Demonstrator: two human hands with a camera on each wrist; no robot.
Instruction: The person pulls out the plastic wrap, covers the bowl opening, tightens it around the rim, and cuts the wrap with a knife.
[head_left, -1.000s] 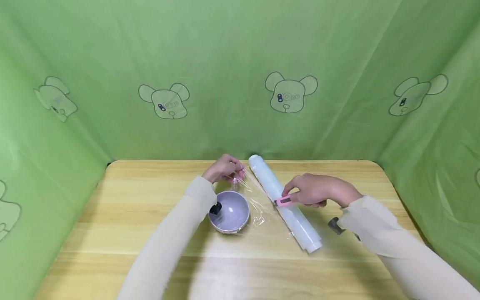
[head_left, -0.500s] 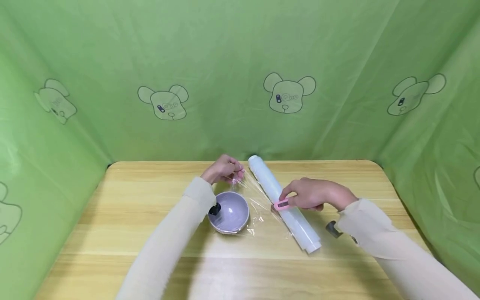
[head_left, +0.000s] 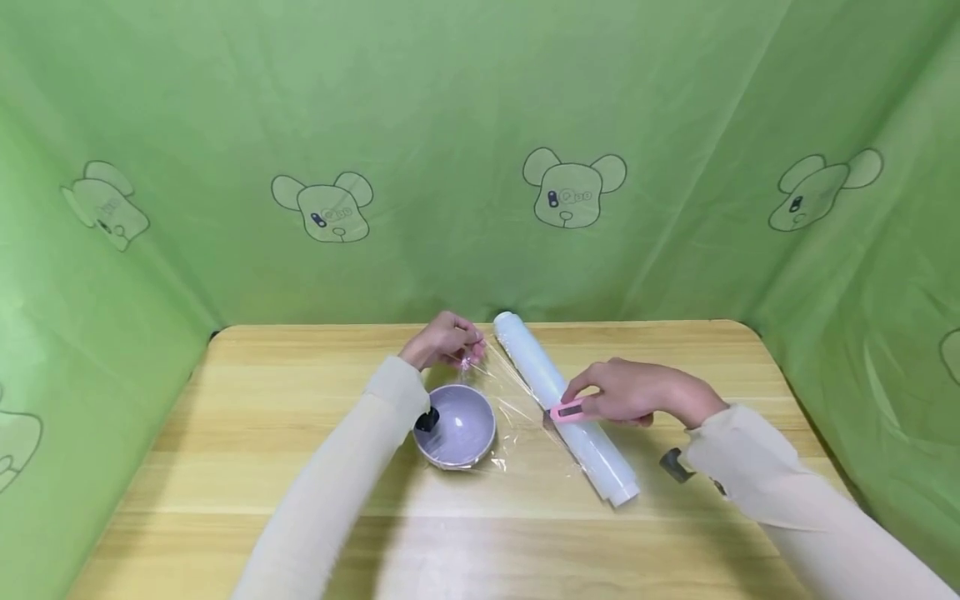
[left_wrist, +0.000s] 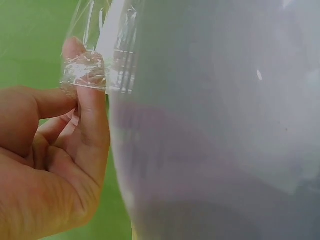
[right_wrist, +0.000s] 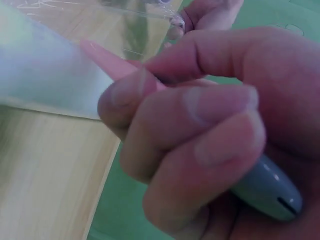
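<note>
While the left hand (head_left: pixel 444 337) is pinching a gathered edge of clear film (head_left: pixel 517 429), the head view is showing the right hand (head_left: pixel 628 392) gripping a pink cutter (head_left: pixel 572 410) over the pale roll (head_left: pixel 588 446). The roll is lying aslant on the wooden table (head_left: pixel 285 392). To its left, the greyish-purple bowl (head_left: pixel 467 421) is standing upright, and the film is stretching between the two, seemingly over the bowl's mouth as well. Whether the cutter's dark tip is touching the film is staying unclear.

In the left wrist view, thumb and forefinger are pressing together on the bunched film beside the bowl's wall. Judging by its creases and glints, the film is likely being light, limp and clingy; a fingertip pinch at the edge is suiting it. The bowl is looking stiff and smooth, best steadied by its outer wall.

In the right wrist view, the fingers are curling snugly round the cutter, its pink nose pointing towards the roll. The cutter is probably being light and rigid, safest held by its body, away from the tip. The smooth, cylindrical roll is presumably turning easily, so its ends are offering the surer hold.
</note>
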